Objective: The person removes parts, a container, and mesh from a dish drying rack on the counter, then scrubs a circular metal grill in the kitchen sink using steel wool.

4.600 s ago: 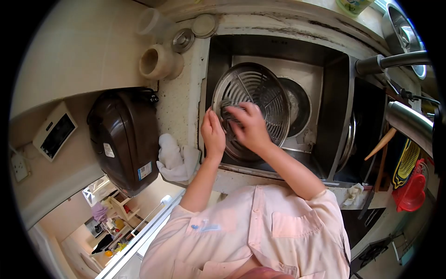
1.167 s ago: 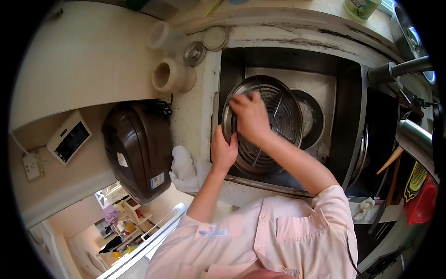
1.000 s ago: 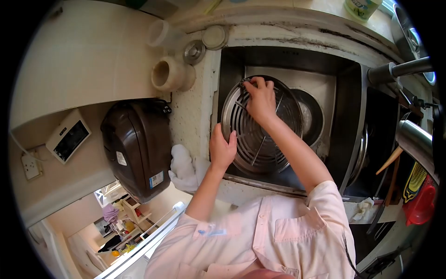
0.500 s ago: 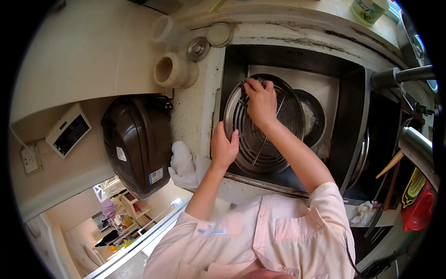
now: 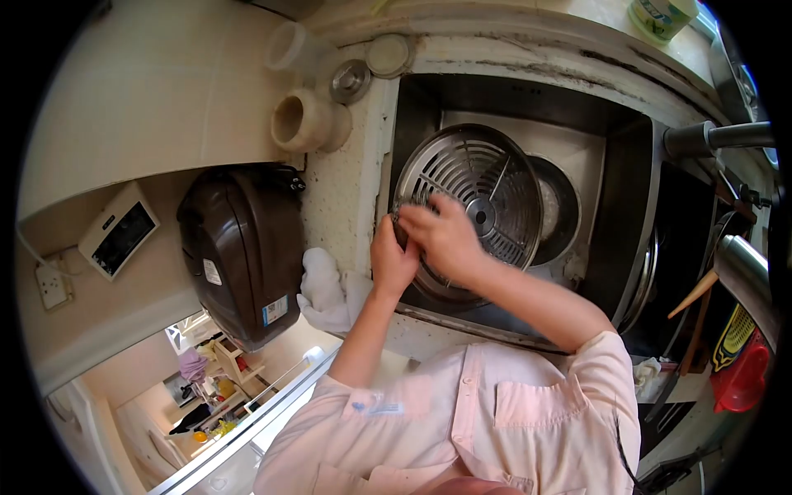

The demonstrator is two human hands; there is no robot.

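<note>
A round slotted metal steamer rack stands tilted in the steel sink. My left hand grips its lower left rim. My right hand presses on the rack's lower left face, with something small and dark, seemingly a scrubber, under the fingers. A round pot or bowl lies in the sink behind the rack, mostly hidden.
A dark brown rice cooker and a white cloth sit on the counter to the left. Two cream cups and lids stand at the back left. A tap, red basket and utensils are at right.
My right hand has slid from the rack's upper rim down to its lower left part, beside my left hand. The rack's top face now shows.
</note>
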